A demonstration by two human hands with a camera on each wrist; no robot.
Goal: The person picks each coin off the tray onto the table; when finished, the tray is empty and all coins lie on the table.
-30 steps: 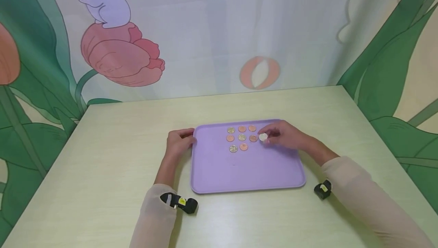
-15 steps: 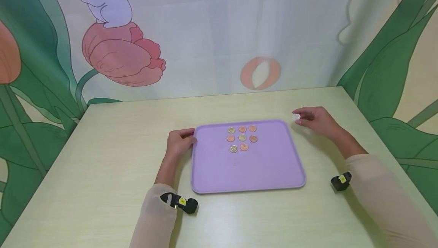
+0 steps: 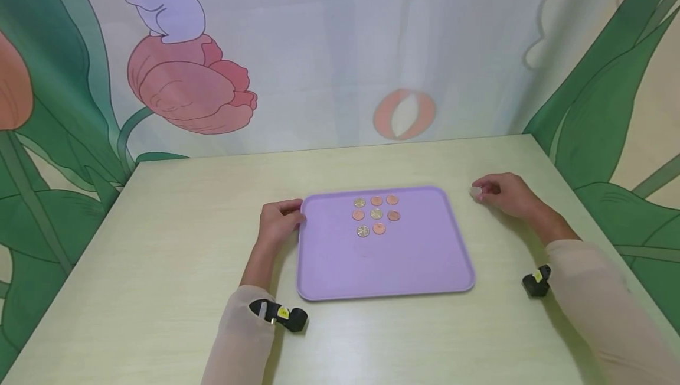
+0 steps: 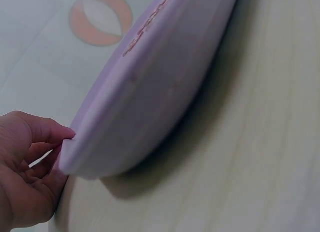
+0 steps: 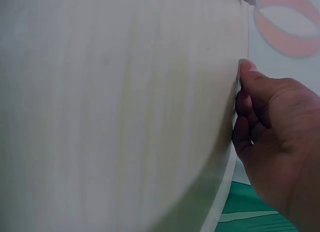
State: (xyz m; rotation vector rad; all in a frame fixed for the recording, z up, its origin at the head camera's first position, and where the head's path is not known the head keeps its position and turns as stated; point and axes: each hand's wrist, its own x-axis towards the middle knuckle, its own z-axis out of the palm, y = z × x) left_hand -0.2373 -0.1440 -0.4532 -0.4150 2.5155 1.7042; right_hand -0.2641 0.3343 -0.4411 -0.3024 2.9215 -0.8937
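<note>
On the table lies a lilac tray (image 3: 414,267) with several coins in loose rows on its upper half, some copper, like the copper coin (image 3: 379,228), others silvery, like the silvery coin (image 3: 363,231). My left hand (image 3: 278,222) pinches the tray's left rim; the left wrist view shows thumb and fingers of the left hand (image 4: 30,167) meeting at its corner. Right of the tray, my right hand (image 3: 507,197) holds a silvery coin (image 3: 475,192) between thumb and fingertips, low at the tabletop. In the right wrist view the right hand (image 5: 280,122) hides that coin.
The pale wooden table (image 3: 175,243) extends around the tray. A patterned curtain (image 3: 319,48) hangs behind its far edge. A small black camera (image 3: 292,318) sits on the left sleeve, another black camera (image 3: 536,283) on the right.
My right hand has carried the silvery coin from the tray, past its right rim, and down to the table on the right. The left hand stays on the rim.
</note>
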